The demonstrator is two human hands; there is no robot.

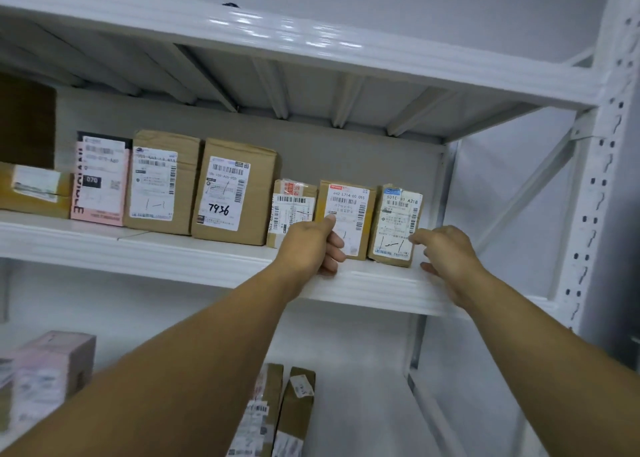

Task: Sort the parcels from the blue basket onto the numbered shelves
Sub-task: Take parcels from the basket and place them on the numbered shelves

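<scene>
**Both hands at the right end of a parcel row on the middle shelf**

The middle shelf [173, 252] carries a row of seven labelled parcels standing on edge. The left hand [308, 245] is at the parcel marked L714 [349, 200]. Its thumb lies on the white label and its fingers [334, 250] are curled in against the lower front, with no wrap round the box to be seen. The right hand [446, 252] is relaxed: its index finger [417, 239] is stretched out and touches the lower right of the parcel marked 501E [398, 221], the last one in the row, and the other fingers are loosely bent.

Just left of the left hand's fingers stands a small brown parcel [292, 203]. Further left come the brown box handwritten 7936 [235, 189], another brown box [162, 179], a pink parcel [98, 182] and a low brown box [31, 189]. A dark box [24, 124] shows above that one at the frame edge.

On the lower shelf [363, 387], below the hands, two brown parcels [298, 401] stand side by side, and a blurred pink parcel [55, 370] sits well to the left.

The rack is white painted metal, with an upper shelf [311, 40] overhead, a perforated upright [602, 179] right of the right hand's fingers, and a grey wall [346, 158] behind.
</scene>
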